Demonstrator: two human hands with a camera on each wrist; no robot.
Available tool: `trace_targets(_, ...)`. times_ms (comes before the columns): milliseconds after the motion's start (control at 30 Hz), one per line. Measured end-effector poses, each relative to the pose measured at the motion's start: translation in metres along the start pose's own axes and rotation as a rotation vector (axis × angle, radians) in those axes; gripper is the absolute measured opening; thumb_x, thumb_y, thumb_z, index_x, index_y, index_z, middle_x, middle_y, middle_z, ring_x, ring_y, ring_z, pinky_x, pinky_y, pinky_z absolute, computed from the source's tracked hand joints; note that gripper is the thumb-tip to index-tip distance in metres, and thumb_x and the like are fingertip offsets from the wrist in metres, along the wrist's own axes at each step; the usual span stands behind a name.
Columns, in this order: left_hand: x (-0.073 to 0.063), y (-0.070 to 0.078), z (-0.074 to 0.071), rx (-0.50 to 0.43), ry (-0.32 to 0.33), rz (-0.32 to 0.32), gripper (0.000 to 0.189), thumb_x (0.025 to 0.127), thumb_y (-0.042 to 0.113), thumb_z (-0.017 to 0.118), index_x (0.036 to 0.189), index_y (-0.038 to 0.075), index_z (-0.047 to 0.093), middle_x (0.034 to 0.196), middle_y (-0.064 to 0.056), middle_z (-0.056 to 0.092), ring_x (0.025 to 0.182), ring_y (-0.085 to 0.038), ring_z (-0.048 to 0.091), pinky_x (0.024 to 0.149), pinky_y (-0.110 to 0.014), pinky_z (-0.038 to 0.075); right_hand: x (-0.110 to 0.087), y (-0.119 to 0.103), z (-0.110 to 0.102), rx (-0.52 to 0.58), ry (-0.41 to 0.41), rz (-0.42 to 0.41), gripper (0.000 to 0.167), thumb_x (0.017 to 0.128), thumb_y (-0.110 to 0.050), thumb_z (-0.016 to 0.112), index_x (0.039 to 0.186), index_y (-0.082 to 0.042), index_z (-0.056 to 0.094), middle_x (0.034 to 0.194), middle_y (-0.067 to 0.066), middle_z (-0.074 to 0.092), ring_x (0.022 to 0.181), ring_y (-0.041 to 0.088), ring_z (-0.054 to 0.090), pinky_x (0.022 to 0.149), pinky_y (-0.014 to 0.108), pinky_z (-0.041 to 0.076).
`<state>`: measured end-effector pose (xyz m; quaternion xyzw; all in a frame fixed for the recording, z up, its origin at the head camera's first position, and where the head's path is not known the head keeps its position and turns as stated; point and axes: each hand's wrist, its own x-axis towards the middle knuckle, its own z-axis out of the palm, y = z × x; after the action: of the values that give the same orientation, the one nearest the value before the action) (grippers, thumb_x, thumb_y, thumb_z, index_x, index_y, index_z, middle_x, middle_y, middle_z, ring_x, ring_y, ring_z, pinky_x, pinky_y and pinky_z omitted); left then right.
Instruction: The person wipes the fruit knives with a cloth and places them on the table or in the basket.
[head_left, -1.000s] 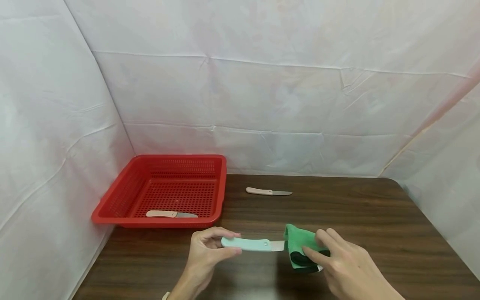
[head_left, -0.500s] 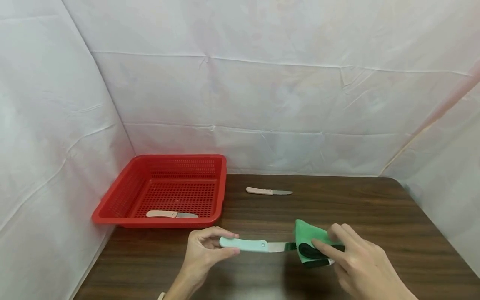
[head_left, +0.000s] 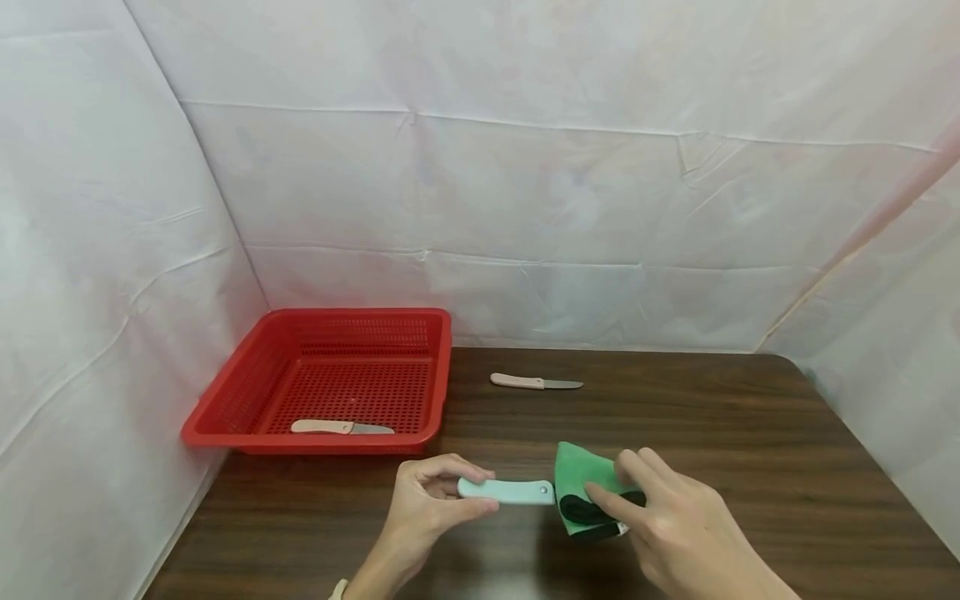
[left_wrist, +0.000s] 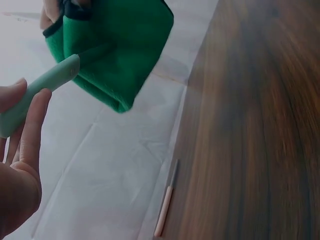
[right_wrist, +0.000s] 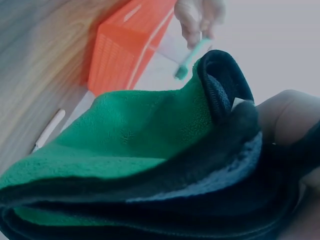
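My left hand (head_left: 423,504) pinches the mint-green handle of a knife (head_left: 517,492) between thumb and fingers, above the table. The blade is hidden in a folded green cloth (head_left: 579,473) with dark edging, whose edge meets the handle's front end. My right hand (head_left: 671,517) grips this cloth from the other side. In the left wrist view the cloth (left_wrist: 117,50) wraps over the front of the knife (left_wrist: 47,87). The right wrist view has the cloth (right_wrist: 125,130) large in front, with the left hand (right_wrist: 200,20) beyond it.
A red plastic basket (head_left: 438,400) stands at the back left. Inside it lies a knife with a pale pink handle (head_left: 322,426). Another pink-handled knife (head_left: 517,382) lies on the dark wooden table (head_left: 712,408) near its back edge. White sheeting (head_left: 525,183) hangs behind and at both sides.
The cloth in my right hand first slid right, baring more blade, then came back left to the handle and covered the blade. My left hand shifted slightly right with the knife.
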<state>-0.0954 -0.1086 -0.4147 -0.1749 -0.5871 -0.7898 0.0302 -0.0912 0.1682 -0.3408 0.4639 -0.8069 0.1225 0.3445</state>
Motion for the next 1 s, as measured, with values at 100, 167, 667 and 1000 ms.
trace_targets(100, 0.001, 0.001, 0.002, -0.015, 0.011, -0.009, 0.025, 0.068, -0.008, 0.079, 0.088, -0.013, 0.065, 0.091, -0.019, 0.07, 0.074, -0.019, 0.067, 0.061, -0.035, 0.059, 0.0, -0.002, 0.004, -0.009, 0.011, -0.028, 0.051, 0.082, -0.005, 0.023, 0.084, -0.013, 0.073, 0.082, 0.003, 0.047, 0.07, 0.013, 0.039, 0.043, 0.011, 0.029)
trace_targets(167, 0.001, 0.002, 0.002, -0.026, 0.015, -0.003, 0.025, 0.067, -0.009, 0.079, 0.087, -0.012, 0.065, 0.09, -0.017, 0.071, 0.073, -0.018, 0.067, 0.061, -0.033, 0.058, 0.0, -0.002, 0.005, -0.018, 0.005, -0.033, 0.051, 0.08, -0.004, 0.022, 0.084, -0.014, 0.073, 0.082, 0.003, 0.046, 0.069, 0.013, 0.039, 0.043, 0.011, 0.028)
trace_targets(667, -0.001, 0.009, -0.004, -0.125, 0.033, 0.042, 0.031, 0.064, -0.017, 0.076, 0.083, 0.007, 0.07, 0.089, -0.013, 0.071, 0.077, -0.017, 0.067, 0.062, -0.026, 0.057, -0.016, 0.004, -0.001, -0.033, -0.091, 0.051, 0.055, 0.088, -0.016, 0.018, 0.086, -0.016, 0.074, 0.085, 0.001, 0.045, 0.072, 0.011, 0.038, 0.038, 0.01, 0.02)
trace_targets(1000, -0.002, 0.013, -0.011, -0.117, 0.044, -0.018, 0.028, 0.065, -0.013, 0.077, 0.083, 0.007, 0.07, 0.09, -0.017, 0.071, 0.074, -0.02, 0.067, 0.065, -0.042, 0.058, -0.023, 0.008, -0.006, -0.027, -0.09, 0.091, 0.056, 0.087, -0.013, 0.018, 0.088, -0.014, 0.074, 0.088, 0.001, 0.048, 0.075, 0.012, 0.042, 0.038, 0.009, 0.026)
